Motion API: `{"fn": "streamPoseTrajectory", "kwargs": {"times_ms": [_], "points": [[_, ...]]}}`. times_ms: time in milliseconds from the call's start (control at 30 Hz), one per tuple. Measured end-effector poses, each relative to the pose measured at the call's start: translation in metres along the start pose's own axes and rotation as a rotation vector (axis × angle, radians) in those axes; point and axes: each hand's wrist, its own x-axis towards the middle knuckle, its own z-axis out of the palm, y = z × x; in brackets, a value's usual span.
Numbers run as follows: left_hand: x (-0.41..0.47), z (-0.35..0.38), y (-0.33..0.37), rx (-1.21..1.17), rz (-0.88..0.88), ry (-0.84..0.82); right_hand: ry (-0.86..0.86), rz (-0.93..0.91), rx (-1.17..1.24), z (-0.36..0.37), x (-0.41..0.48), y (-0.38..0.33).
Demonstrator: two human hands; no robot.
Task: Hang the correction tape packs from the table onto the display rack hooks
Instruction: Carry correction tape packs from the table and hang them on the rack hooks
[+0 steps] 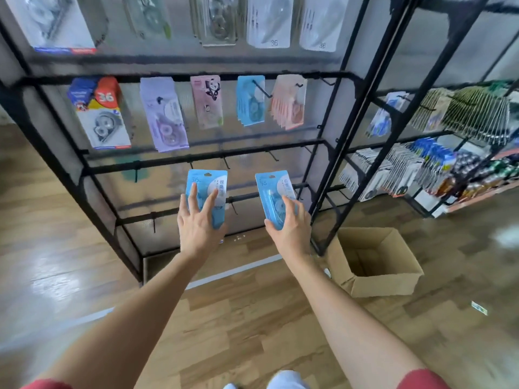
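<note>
Head view: two blue correction tape packs held up just under a bare row of rack hooks.
Left pack [207, 186] stands upright, its hang hole at the top end, beyond the fingertips. The left hand [196, 223] spreads straight fingers over the pack's front, and its thumb is hidden, presumably pinching from behind. Right pack [273, 192] leans its top slightly left, and the right hand [292, 228] wraps its lower end with the thumb on the front. One empty hook [226, 162] juts just above and right of the left fingertips, closer than the hook [271, 155] above the right pack. The left hand likely hangs first. An open cardboard box [376, 259] sits on the floor, right of the right hand.
</note>
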Motion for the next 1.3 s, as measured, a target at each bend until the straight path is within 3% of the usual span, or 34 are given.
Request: {"fn": "streamPoseTrajectory", "kwargs": {"times_ms": [333,567,967,1100,1300], "points": [[0.11,0.052,0.067,0.014,0.028,0.104,0.073,-0.095,0.052,0.005,0.142,0.061],[0.189,0.094,0.144,-0.037,0.062,0.265,0.124,-0.232,0.138,0.0,0.252,0.111],[0.238,0.123,0.177,0.062,0.01,0.389,0.057,-0.38,0.211,0.015,0.325,0.136],[0.246,0.124,0.174,0.064,-0.022,0.348,0.034,-0.371,0.233,0.023,0.331,0.127],[0.278,0.115,0.176,0.075,-0.116,0.136,0.075,-0.352,0.254,0.026,0.342,0.113]]}}
